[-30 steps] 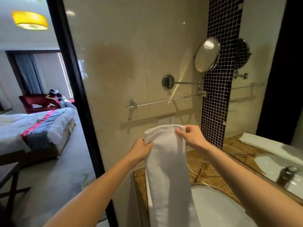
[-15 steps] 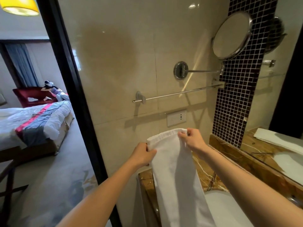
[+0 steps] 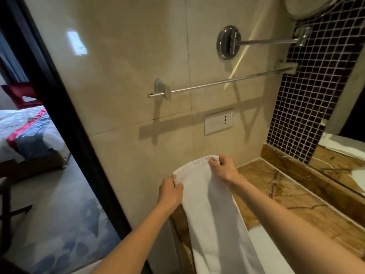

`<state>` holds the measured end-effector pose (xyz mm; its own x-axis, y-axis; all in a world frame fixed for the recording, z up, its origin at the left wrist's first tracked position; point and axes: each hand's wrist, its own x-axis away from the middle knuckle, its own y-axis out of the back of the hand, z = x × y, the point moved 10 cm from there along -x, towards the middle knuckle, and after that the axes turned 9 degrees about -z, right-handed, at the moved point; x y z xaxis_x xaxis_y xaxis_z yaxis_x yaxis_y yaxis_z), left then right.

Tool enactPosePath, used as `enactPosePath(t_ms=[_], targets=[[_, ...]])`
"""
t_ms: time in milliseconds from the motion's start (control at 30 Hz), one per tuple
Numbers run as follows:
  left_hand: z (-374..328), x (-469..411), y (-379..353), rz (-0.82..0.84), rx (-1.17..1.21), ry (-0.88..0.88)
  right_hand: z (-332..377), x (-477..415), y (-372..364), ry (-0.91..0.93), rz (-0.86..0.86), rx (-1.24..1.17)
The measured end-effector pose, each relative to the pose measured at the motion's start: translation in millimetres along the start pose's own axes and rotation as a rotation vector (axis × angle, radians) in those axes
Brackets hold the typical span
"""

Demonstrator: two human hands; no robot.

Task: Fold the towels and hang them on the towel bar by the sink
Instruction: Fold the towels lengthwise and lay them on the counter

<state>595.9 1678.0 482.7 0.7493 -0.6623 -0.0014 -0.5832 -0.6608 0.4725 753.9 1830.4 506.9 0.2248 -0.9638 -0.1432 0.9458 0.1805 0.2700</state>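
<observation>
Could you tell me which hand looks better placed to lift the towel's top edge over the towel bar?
Probably the right hand: it pinches the higher corner of the towel, closer beneath the towel bar; the left hand grips the lower corner.

towel (image 3: 213, 210) below towel bar (image 3: 217, 84), sink (image 3: 276, 252) right of towel

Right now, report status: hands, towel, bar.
Left hand and right hand each grip a top corner of the towel. Towel hangs long, below the towel bar. Bar bare, nothing between.
</observation>
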Motion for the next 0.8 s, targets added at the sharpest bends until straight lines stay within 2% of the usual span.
enactPosePath(t_ms=[267, 400, 800], targets=[[29.4, -47.2, -27.8, -0.120, 0.016, -0.011, -57.0, -45.9, -28.0, -0.030, -0.037, 0.053], [50.3, -59.4, -48.9, -0.119, 0.014, 0.009, -89.6, -57.9, -41.3, -0.043, -0.047, 0.071], [148.1, -44.4, -125.0, 0.277, 0.014, 0.303, -164.4, -67.8, -70.2, -0.154, 0.024, 0.058]])
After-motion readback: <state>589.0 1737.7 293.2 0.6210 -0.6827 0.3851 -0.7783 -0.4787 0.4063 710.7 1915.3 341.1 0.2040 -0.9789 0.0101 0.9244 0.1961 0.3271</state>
